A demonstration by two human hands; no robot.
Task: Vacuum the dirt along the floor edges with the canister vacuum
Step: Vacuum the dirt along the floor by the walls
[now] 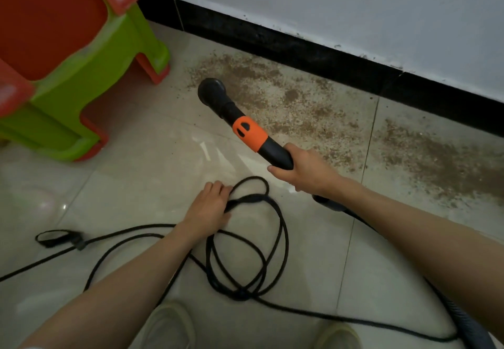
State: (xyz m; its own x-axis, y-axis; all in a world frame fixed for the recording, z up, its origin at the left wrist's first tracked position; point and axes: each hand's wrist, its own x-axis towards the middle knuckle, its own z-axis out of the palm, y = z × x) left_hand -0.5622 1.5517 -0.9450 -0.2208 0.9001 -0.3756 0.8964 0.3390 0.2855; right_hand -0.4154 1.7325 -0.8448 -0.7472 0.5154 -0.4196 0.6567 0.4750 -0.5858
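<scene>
Pale tiled floor [136,185] carries brown dirt [300,103], coiled black cord [272,239], green stool [81,89].

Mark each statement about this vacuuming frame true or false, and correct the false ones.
1. The right hand holds the vacuum wand by its black grip. True.
2. The left hand rests flat on bare tile. False: its fingers curl round a loop of the black power cord.
3. The round nozzle sits at the left end of the dirt patch. True.
4. The floor along the black baseboard is already clean. False: brown dirt lies scattered along it.
5. The stool is blue and white. False: it is green and orange.
</scene>
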